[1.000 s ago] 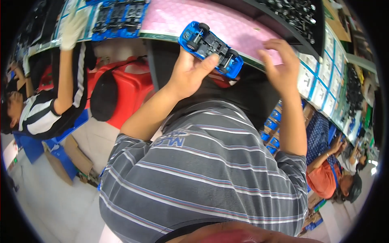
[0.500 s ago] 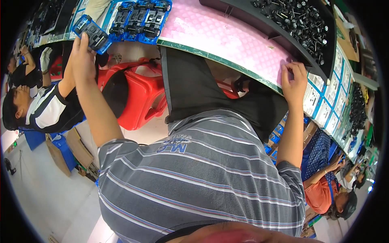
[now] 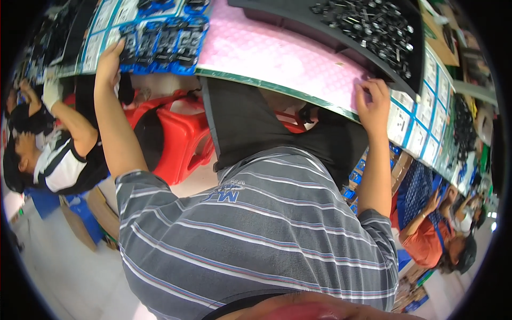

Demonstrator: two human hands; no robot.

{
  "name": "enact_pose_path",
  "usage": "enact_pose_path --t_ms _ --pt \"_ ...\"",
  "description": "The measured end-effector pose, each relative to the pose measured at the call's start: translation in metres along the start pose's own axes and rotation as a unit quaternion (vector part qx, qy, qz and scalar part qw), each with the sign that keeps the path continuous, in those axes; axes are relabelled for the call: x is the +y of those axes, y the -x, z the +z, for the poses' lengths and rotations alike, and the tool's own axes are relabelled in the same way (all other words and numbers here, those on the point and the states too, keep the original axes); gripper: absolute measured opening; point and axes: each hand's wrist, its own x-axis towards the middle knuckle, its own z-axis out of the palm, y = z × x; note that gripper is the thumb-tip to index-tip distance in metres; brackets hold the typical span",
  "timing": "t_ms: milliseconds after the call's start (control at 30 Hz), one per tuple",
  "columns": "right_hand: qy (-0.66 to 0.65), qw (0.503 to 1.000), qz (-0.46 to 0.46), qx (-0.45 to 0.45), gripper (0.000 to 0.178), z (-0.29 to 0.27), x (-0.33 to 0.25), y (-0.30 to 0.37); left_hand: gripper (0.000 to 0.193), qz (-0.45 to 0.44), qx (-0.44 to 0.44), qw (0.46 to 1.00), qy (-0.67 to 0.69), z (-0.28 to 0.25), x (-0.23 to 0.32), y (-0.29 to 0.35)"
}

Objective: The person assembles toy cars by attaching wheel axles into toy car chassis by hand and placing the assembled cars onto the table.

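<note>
A blue toy car [image 3: 129, 53], its dark underside up, lies on the bench directly against the fingertips of the left hand [image 3: 110, 63], at the left end of a row. The thumb and fingers reach over its near left corner; blur makes it impossible to tell whether they pinch it or merely touch it. Just right of that hand, more blue car bodies [image 3: 169, 44] lie side by side, undersides up. Beyond the hand are two further dark-and-blue car bodies [image 3: 154, 6], partly cut off, and to its left are blue-bordered printed sheets [image 3: 95, 49].

A pink sheet [image 3: 261, 53] spans from the row to the right hand [image 3: 373, 106]. That hand's fingers are curled inward at the bench edge; whether they close on anything cannot be told. Just beyond it stands a black tray [image 3: 298, 29] heaped with small black parts with shiny shafts [image 3: 368, 26].

Nearer than the left hand and to its right is a red stool [image 3: 184, 141]. A co-worker's pale glove [image 3: 52, 92] shows well left of the same hand.
</note>
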Motion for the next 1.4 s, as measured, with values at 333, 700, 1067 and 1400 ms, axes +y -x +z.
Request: enact_pose_path --t_ms 333,700,1067,1400 --pt "-0.019 0.994 0.0 0.106 0.012 -0.07 -0.015 -0.037 0.048 0.147 0.107 0.909 -0.374 -0.014 -0.022 -0.018" --pt "0.075 0.972 -0.122 -0.187 0.044 -0.085 0.05 -0.127 0.03 0.418 0.147 0.842 -0.309 0.141 0.052 0.138" --pt "0.172 0.969 -0.036 -0.176 0.032 -0.087 0.043 -0.124 0.016 0.426 -0.123 0.889 -0.114 0.276 0.049 0.203" --pt "-0.15 0.921 0.294 0.208 0.06 -0.098 0.075 0.007 0.013 0.454 -0.091 0.871 -0.165 0.295 0.027 0.197"
